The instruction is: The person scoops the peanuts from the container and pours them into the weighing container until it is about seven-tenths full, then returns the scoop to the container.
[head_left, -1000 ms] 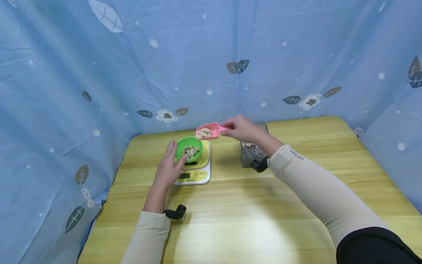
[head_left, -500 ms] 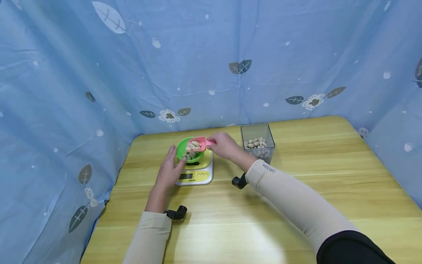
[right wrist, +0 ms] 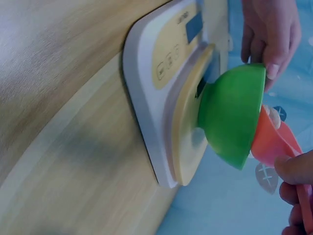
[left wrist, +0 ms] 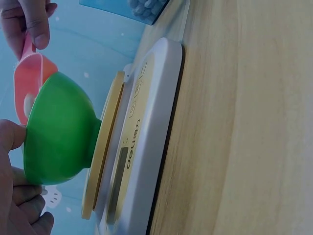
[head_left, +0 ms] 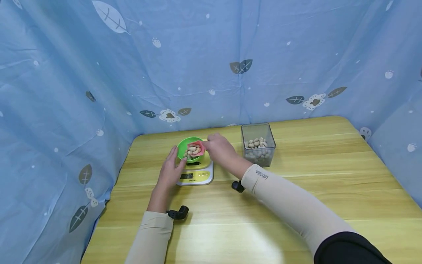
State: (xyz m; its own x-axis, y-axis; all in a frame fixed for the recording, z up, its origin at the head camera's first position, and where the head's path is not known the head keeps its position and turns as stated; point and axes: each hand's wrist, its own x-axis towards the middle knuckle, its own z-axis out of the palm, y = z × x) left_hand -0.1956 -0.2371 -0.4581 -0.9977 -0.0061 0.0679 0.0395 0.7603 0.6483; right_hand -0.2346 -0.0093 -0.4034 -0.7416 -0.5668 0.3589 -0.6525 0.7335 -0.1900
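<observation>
A green bowl (head_left: 182,147) with peanuts inside stands on the yellow platform of a white kitchen scale (head_left: 207,179). My left hand (head_left: 169,172) holds the bowl's left side, its thumb at the rim and fingers around the outside, as the left wrist view shows. My right hand (head_left: 221,148) grips the handle of a pink scoop (right wrist: 270,147). The scoop is tilted down over the bowl, its lip inside the rim, with peanuts (head_left: 193,149) at its mouth. In the right wrist view the bowl's wall (right wrist: 232,112) hides the scoop's front end.
A clear, grey-tinted square container (head_left: 255,132) with peanuts stands to the right of the scale, near the table's back edge. Behind the wooden table (head_left: 316,157) hangs a blue patterned curtain (head_left: 197,55). Black wrist cameras (head_left: 178,213) sit on both forearms.
My right hand has brought the loaded scoop leftward from near the container to over the bowl and tipped it down. The left hand has stayed at the bowl.
</observation>
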